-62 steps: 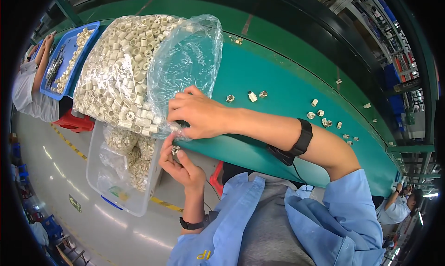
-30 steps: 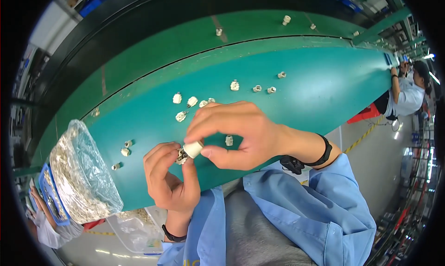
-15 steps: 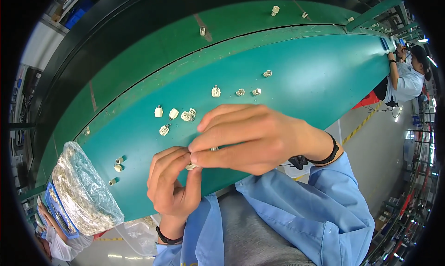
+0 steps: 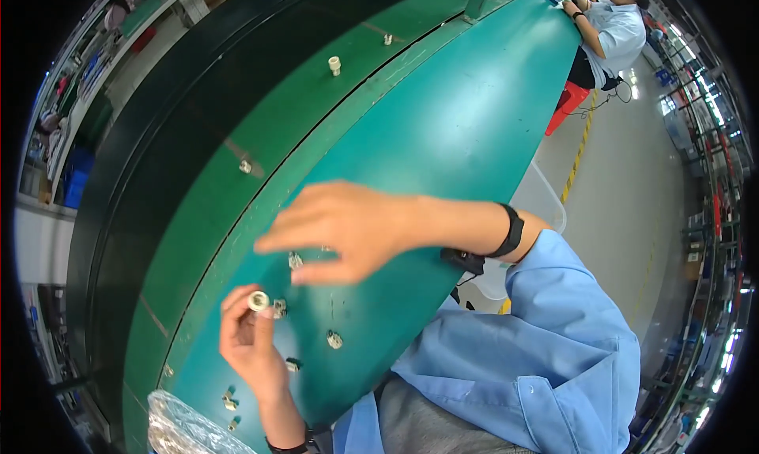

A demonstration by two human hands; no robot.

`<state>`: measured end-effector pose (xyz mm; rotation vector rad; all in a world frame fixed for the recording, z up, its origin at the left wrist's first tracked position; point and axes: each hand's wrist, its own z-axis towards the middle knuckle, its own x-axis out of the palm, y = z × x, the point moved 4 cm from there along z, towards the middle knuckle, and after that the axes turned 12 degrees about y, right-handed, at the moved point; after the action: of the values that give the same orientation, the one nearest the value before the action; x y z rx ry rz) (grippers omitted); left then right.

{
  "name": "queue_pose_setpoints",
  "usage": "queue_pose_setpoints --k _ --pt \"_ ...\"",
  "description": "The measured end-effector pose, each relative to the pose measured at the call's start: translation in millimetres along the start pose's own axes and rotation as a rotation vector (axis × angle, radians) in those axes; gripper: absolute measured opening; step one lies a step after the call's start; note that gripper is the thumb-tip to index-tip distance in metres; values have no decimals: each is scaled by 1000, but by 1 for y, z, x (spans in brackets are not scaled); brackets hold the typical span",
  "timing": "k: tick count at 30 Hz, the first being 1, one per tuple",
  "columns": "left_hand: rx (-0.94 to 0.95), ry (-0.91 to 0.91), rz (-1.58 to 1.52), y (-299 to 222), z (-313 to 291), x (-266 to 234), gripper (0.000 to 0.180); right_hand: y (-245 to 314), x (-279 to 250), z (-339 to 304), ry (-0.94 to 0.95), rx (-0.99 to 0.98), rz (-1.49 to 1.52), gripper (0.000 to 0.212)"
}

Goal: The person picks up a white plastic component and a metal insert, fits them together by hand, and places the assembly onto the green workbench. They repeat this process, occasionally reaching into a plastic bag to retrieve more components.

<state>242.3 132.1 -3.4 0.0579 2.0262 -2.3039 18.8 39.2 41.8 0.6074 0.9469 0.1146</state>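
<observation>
My left hand (image 4: 257, 355) grips a cream-coloured hollow cylindrical connector part (image 4: 258, 300) between thumb and fingers, its round opening facing up. Stretched across the bench from the right, my right hand (image 4: 348, 231) has its fingers and thumb apart and is smeared by motion. A small cream and metal connector piece (image 4: 295, 260) shows between its thumb and fingers, seemingly on the bench top. Just beside the left fingertips is another connector piece (image 4: 280, 308). More small pieces are scattered nearer me, one (image 4: 334, 340) to the right and one (image 4: 292, 365) by the left wrist.
A clear plastic bag (image 4: 190, 426) of parts stands at the lower left of the green bench (image 4: 451, 138). Beyond the bench seam, a green strip carries a cream cylinder (image 4: 334, 65) and other small parts. A co-worker (image 4: 617, 35) sits at the far end by a red stool (image 4: 566, 106).
My hands have come apart; the right one has opened and reaches over loose parts. The left now holds the cream cylinder up. The view has turned right, swinging the bench.
</observation>
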Motion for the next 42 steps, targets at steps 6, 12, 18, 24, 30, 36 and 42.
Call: queue_pose_setpoints --k 6,12,18,24,30,36,42 --pt "-92 -43 89 23 91 -36 18 -181 -89 -34 -112 469 -274 27" --pt "-178 79 489 67 159 -55 15 -249 -145 -45 -223 592 -505 24" --pt "-193 162 623 93 175 -61 15 -311 -219 -91 -541 801 -390 32" --pt "-183 154 643 100 177 -64 16 -357 -193 -112 -253 840 -710 34" --pt "-98 164 732 86 176 -51 17 -336 -209 -112 -315 862 -516 29" --pt "187 63 832 21 134 -48 42 -184 -158 -4 -285 440 -89 22" --pt "495 3 736 -70 1 -24 53 21 18 85 183 141 601 19"
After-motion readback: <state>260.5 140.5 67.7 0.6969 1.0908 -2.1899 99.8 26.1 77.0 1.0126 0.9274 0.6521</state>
